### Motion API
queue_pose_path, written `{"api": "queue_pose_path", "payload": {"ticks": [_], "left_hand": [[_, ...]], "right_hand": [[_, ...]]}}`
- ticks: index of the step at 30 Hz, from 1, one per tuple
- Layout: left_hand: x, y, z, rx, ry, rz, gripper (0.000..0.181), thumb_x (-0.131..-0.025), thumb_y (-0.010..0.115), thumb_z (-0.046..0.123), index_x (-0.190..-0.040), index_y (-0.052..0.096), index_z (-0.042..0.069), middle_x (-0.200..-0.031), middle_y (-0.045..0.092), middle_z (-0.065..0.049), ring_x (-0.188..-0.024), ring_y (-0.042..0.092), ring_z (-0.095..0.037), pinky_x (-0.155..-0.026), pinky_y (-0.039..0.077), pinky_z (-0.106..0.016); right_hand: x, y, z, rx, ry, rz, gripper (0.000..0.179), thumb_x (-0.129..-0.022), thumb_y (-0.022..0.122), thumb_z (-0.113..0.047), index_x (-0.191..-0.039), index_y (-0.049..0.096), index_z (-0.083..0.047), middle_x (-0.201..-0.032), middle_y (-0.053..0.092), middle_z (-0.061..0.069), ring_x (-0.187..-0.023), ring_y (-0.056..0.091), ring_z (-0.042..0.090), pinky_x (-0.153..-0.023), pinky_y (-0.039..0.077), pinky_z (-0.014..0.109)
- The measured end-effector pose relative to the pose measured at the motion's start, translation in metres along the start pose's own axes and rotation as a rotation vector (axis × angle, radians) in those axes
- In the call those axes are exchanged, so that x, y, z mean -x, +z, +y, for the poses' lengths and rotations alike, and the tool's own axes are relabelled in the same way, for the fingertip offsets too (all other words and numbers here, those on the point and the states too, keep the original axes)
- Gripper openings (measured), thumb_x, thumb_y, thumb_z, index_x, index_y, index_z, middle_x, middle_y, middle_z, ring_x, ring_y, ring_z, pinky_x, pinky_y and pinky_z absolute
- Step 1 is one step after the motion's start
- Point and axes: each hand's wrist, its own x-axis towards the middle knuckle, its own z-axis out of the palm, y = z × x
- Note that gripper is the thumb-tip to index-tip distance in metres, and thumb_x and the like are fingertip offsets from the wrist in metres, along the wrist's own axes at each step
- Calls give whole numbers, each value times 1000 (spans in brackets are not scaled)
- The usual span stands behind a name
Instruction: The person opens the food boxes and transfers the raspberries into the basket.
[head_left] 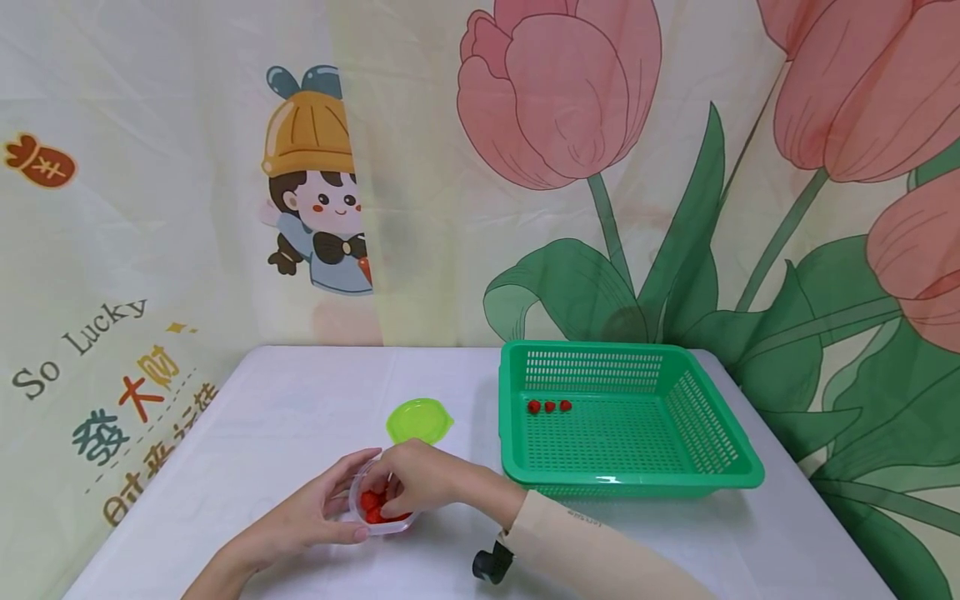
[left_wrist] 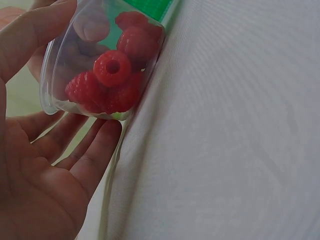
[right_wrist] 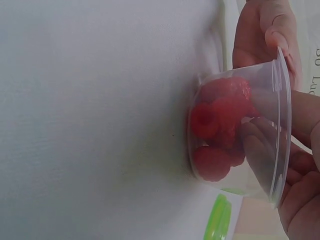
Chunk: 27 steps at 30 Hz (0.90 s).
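Observation:
A clear plastic tub (head_left: 388, 527) stands on the white tablecloth with several red raspberries (left_wrist: 112, 68) inside. My left hand (head_left: 311, 508) holds it from the left, thumb at the near side and fingers curving round the far side. From the right, my right hand (head_left: 423, 477) reaches down through the tub's mouth, its thumb and fingers bent among the raspberries. In the right wrist view these fingers (right_wrist: 260, 150) show through the wall, tips at the fruit; I cannot tell whether they pinch one.
A green plastic basket (head_left: 630, 481) stands to the right, with three raspberries (head_left: 550, 407) in a row near its back left. Behind the tub lies a lime-green lid (head_left: 418, 419). A printed cloth backdrop (head_left: 420, 167) hangs beyond the table.

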Motion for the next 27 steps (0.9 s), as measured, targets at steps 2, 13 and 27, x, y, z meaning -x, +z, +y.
{"api": "queue_pose_path", "payload": {"ticks": [2,13,27], "left_hand": [[0,0,0,-2,-2,0,91,-94,79,10,-167,27,26,-172,28,-12,-149,46,-25,-109,48,-21],[-2,-3,0,-8,-36,9,90,-95,80,12,-167,28,26,-173,27,-8,-155,36,-25,-109,43,-16],[-2,-5,-1,42,-25,-22,87,-97,75,7,-167,25,22,-171,29,-16,-139,53,-3,-108,48,-21]], "right_hand": [[1,0,0,-18,1,5,28,-93,83,-9,-120,78,-13,-99,75,-9,-87,64,-3,-78,50,6],[2,4,1,-32,25,71,19,-94,83,-11,-107,70,-15,-95,71,-10,-86,64,-2,-78,52,8],[1,10,2,16,8,114,20,-94,83,-10,-112,77,-16,-93,75,-13,-82,59,-11,-76,49,5]]}}
